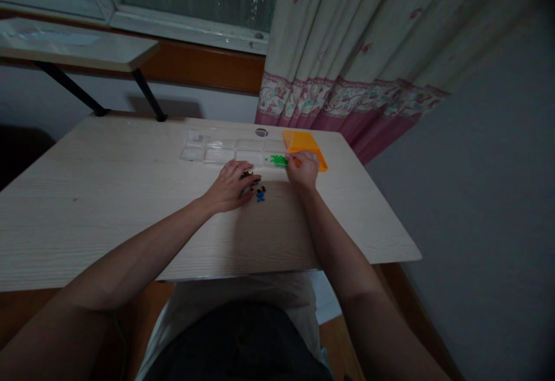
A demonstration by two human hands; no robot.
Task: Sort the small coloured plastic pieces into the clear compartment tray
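Note:
My left hand rests on the table around a small pile of dark pieces, its fingers apart. Several blue pieces lie just right of its fingertips, with a few dark ones beside them. My right hand is closed in a pinch at the right end of a clear plastic compartment tray. What those fingers hold is hidden. Bright green pieces lie in the tray's front right compartment, beside the right fingertips. An orange, wedge-shaped container sits behind and partly under the right hand.
The pale wooden table has its right edge near a grey wall. A raised shelf on black legs stands at the back left. A round dark cable hole lies behind the tray. A curtain hangs beyond the table.

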